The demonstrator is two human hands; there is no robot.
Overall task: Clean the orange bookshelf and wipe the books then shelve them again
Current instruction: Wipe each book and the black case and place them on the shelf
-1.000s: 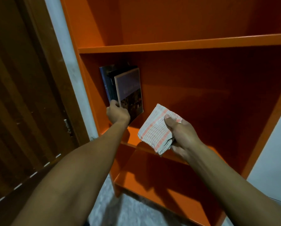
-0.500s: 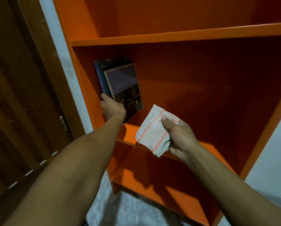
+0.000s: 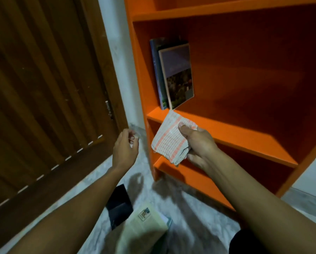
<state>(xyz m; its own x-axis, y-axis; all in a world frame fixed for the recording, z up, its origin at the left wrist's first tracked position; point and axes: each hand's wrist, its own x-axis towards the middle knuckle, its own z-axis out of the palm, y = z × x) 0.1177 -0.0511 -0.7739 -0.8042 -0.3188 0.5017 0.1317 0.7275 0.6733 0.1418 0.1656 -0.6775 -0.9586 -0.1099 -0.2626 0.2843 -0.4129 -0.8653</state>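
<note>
Bookshelf (image 3: 227, 131): orange, upper right of the frame.
Shelved books (image 3: 173, 76): two or three upright, at the left end of the middle shelf, against the side panel.
Right hand (image 3: 199, 143): centre frame, grasping a folded checked cloth (image 3: 168, 142), thumb on top, in front of the shelf edge.
Left hand (image 3: 125, 149): left of centre, off the shelf, fingers loosely curled, holding nothing.
Floor books (image 3: 135, 219): a dark one and a pale one, bottom centre, blurred.
Door (image 3: 43, 88): wooden, left side.
</note>
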